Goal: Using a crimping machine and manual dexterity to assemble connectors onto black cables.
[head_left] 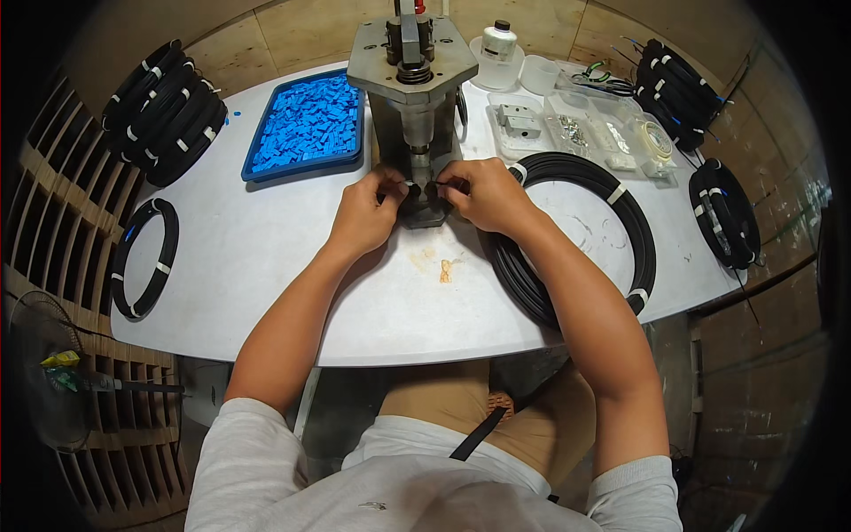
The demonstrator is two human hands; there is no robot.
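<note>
A grey metal bench press (412, 66) stands at the far middle of the table, its ram pointing down over a small tool seat. My left hand (365, 211) is closed in a pinch at the left side of this seat. What its fingertips hold is too small to make out. From the other side my right hand (487, 193) pinches a thin dark strand at the seat, level with the left. A large coil of black cable (640, 232), tied with white bands, lies partly under my right forearm.
Left of the press sits a blue tray (250, 176) full of small blue pieces. More black coils (168, 115) are stacked far left, with a single coil (120, 266) nearer. Clear boxes (567, 133), a white bottle (499, 40) and further coils (727, 213) occupy the right side.
</note>
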